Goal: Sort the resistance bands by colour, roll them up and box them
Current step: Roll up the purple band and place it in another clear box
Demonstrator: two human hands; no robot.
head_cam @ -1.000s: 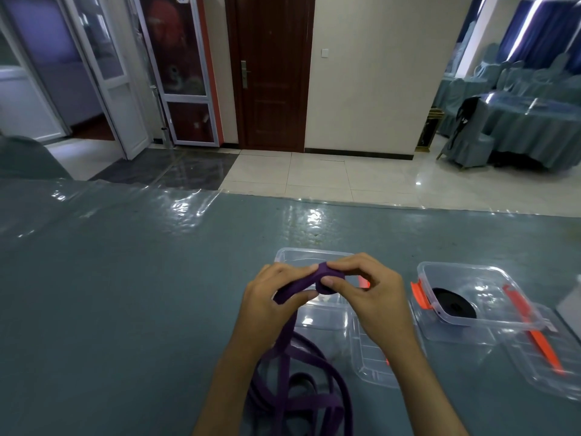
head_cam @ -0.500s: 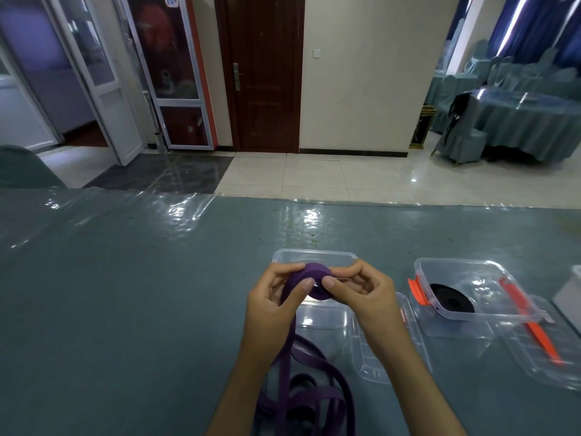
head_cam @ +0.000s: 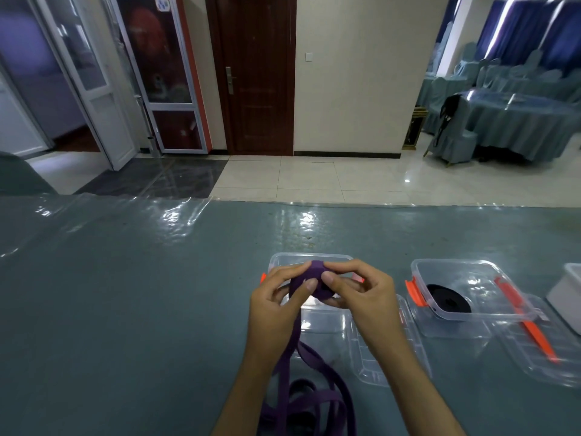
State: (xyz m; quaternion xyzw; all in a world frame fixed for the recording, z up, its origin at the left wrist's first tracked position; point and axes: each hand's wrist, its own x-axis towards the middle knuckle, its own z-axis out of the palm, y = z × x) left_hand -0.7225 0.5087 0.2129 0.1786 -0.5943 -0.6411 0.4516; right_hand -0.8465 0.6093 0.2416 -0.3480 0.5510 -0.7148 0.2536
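Both hands, left hand (head_cam: 276, 298) and right hand (head_cam: 361, 291), are pinching the purple band (head_cam: 316, 278) roll above the clear box (head_cam: 311, 259); its loose tail is trailing toward 6 o'clock on the worktop (head_cam: 125, 309). Black band (head_cam: 448, 298) is sitting boxed at 3 o'clock.

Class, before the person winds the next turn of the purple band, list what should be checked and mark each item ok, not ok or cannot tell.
1. Left hand has a grip on the purple band: ok.
2. Right hand pinches the rolled part: ok.
3. Loose tail of the band free of knots on the table: cannot tell, loops overlap.
4. Clear box behind the hands open: ok.
5. Black band already boxed separately in the right box: ok.
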